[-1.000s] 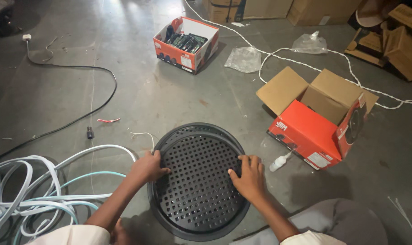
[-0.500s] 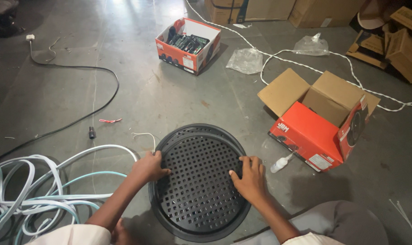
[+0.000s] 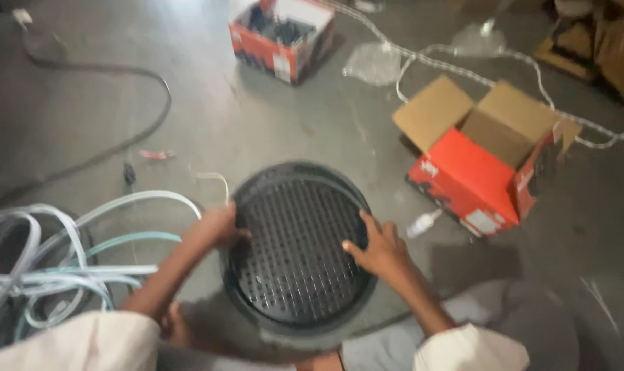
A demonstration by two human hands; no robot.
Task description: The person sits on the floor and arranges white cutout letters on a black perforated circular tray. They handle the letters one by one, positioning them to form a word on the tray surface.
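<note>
Head view shows us looking down at a round black perforated plastic grille lying flat on the grey concrete floor, near the middle of the frame and close to our knees. Our left hand rests on the grille's left rim, its grip closed over the edge with fingers curled onto the perforated face. Our right hand lies on the right part of the grille, fingers spread flat across the holes, its grip apart and clamped on nothing that we can see.

Left of the grille sits a tangle of pale white and light-blue flat cables, one loop curving toward the grille's far left edge. Right of the grille stands an open red cardboard box with brown flaps, and a small white bottle-like object lies between that box and the grille. Far across the floor sits a second open red box holding dark parts. A black cable curves along the far left, and a white cord loops at far right beside clear plastic bags.
</note>
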